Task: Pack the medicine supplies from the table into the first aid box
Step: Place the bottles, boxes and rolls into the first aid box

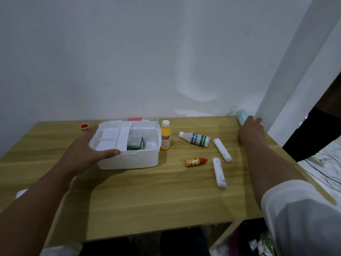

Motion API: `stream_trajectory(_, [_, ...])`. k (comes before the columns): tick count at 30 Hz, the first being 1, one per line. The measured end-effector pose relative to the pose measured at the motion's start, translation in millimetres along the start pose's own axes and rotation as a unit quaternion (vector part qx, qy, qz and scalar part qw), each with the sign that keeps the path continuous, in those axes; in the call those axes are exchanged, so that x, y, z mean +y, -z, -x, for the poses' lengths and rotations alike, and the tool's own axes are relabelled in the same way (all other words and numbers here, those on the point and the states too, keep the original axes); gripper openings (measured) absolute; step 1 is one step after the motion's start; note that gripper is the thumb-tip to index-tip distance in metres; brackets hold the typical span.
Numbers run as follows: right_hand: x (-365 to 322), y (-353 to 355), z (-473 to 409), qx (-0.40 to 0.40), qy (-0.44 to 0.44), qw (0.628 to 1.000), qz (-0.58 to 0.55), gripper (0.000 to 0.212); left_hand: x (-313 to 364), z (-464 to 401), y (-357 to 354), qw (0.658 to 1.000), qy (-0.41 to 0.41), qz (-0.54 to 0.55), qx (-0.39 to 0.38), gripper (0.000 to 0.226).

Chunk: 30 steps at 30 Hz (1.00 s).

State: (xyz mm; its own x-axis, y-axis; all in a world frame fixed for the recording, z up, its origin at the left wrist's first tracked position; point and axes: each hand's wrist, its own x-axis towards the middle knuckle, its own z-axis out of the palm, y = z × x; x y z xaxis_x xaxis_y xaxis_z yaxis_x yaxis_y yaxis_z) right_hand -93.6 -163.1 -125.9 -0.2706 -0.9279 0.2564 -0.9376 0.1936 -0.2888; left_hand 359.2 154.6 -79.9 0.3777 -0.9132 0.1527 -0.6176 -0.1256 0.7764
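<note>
The first aid box, white and translucent with its lid off or swung back, is sitting on the wooden worktop left of centre. A white divided tray is resting across its left half, and a green carton is lying in the open right half under a clear piece that is too blurred to identify.

The left hand is gripping the box's near left corner, thumb lying along the front rim and fingers spread along the left side, so it is partly open and curled around the box wall. The right hand is reaching to the far right corner of the worktop, fingers closing over a pale green roll lying against the wall; I cannot tell whether the roll is lifted.

Just right of the box, a yellow bottle with a white cap is standing upright, close to the box wall. Further right, a white bottle with green stripes is lying on its side. 2 white wrapped rolls are lying near each other, and a small orange dropper bottle is lying on its side between them and the box. A small red-topped jar is sitting behind the left hand.
</note>
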Motion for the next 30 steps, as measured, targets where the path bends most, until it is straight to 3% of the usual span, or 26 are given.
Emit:
stream_trajectory(5, [-5, 6, -4, -0.013, -0.019, 0.999, -0.025, 0.048, 1, 2, 2, 1.0, 0.005, 0.008, -0.007, 0.072])
stream_trajectory(14, [-48, 60, 14, -0.008, 0.04, 0.999, -0.031, 0.028, -1, 1, 7, 0.999, -0.004, 0.039, -0.029, 0.076])
stream_trajectory(16, [-72, 85, 21, -0.002, 0.094, 0.994, -0.058, 0.029, -8, -2, 9, 0.999, -0.002, 0.034, -0.026, 0.088])
stream_trajectory(19, [-115, 128, 42, -0.019, 0.156, 0.98, -0.12, 0.034, -15, -3, 11, 0.999, 0.012, 0.023, -0.026, 0.122])
stream_trajectory(24, [-177, 189, 99, -0.133, 0.316, 0.92, -0.191, 0.046, -23, -6, 10, 0.999, 0.016, 0.021, -0.028, 0.135])
stream_trajectory(27, [-202, 206, 139, -0.255, 0.407, 0.87, -0.11, 0.041, -22, -5, 8, 0.999, 0.003, 0.032, -0.023, 0.127])
stream_trajectory(30, [-221, 200, 170, -0.32, 0.434, 0.842, -0.018, 0.04, -22, -4, 6, 0.999, -0.004, 0.038, -0.021, 0.127])
